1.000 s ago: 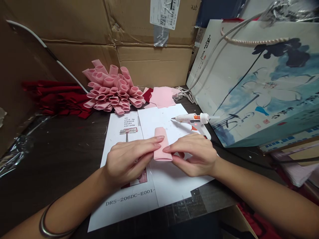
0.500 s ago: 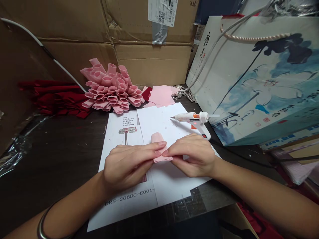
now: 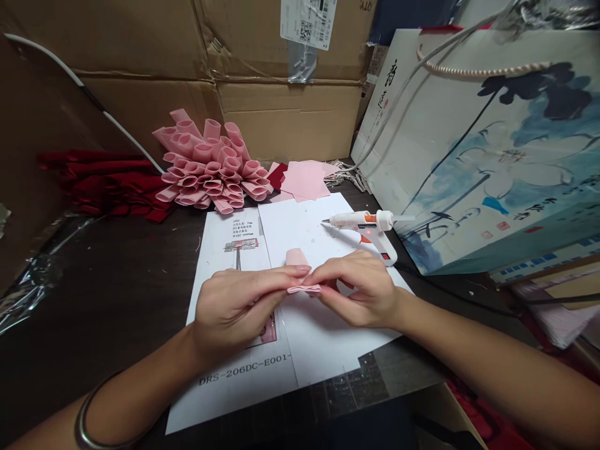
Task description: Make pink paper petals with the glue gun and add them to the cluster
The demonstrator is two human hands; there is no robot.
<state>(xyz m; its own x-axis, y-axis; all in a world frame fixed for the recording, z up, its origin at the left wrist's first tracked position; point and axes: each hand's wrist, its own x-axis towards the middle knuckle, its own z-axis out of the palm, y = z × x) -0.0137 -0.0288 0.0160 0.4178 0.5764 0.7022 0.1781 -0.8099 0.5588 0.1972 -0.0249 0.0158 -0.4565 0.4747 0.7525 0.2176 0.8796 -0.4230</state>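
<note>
Between both hands is a small pink felt-like piece (image 3: 296, 257), folded over, its layered near edge facing me. My left hand (image 3: 244, 300) pinches it from the left, thumb and fingers pressed along its fold. From the other side my right hand (image 3: 356, 287) grips it with thumb and fingertips. The fingers cover part of the piece. Beneath the hands lie white paper sheets (image 3: 323, 350) with some printing. Just beyond the right hand a white and orange glue gun (image 3: 365, 220) rests on the paper, its nozzle pointing left.
A pile of rolled pink pieces (image 3: 210, 169) stands at the back, with dark red folded pieces (image 3: 107, 187) to its left. Flat pink squares (image 3: 307, 180) and metal clips (image 3: 351, 179) lie behind the paper. A cardboard box (image 3: 285, 119) and a paper bag (image 3: 469, 144) border the table.
The pink piece has tilted, so its near edge sits higher and shows its layers. Both hands stay closed on it, with the right fingertips shifted slightly.
</note>
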